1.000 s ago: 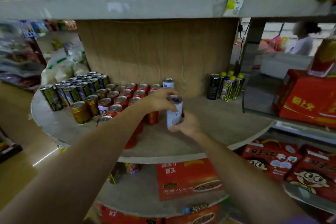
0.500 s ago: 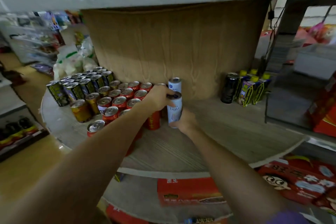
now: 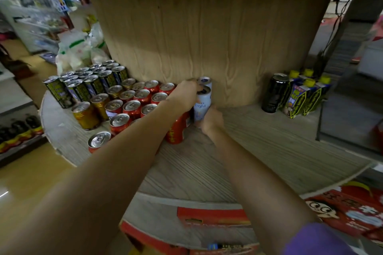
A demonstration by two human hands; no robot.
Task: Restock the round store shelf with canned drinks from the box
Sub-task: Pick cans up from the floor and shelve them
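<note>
Head view: pale can [image 3: 202,105] stands upright (top up), 2 hands gripping.

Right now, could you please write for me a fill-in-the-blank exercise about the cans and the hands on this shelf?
1. Both hands hold a pale ____ can.
2. The left hand touches this can's ____.
3. The right hand grips its ____ part.
4. Directly behind it, at the wooden column, stands one similar ____.

Missing words: blue; top; lower; can

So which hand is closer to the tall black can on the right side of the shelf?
Right. The right hand, holding the pale blue can's base, sits nearer the tall black can; the left hand is farther, beyond the blue can.
</note>
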